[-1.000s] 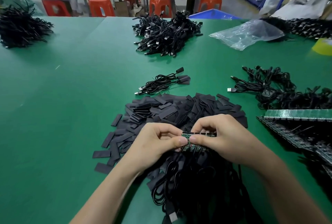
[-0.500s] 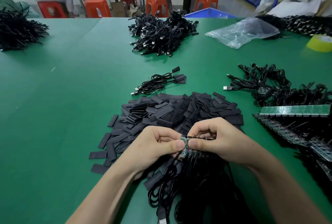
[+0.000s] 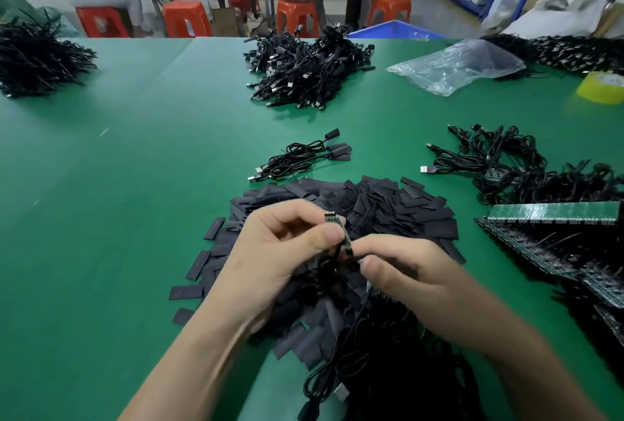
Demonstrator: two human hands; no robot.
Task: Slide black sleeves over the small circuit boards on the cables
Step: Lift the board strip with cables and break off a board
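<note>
My left grip [image 3: 283,251] pinches the bare circuit board [image 3: 339,233] above the black sleeves [image 3: 388,207]. My right grip [image 3: 405,272] curls at its lower end, and I cannot tell what it holds. The tangled cables [image 3: 341,363] below may tug the board loose.

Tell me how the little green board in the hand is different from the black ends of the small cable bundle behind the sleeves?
The little board is bare and green; the bundle ends are covered in black. The board is pinched up in the left hand; the bundle ends lie on the table. Both are joined to black cables.
</note>
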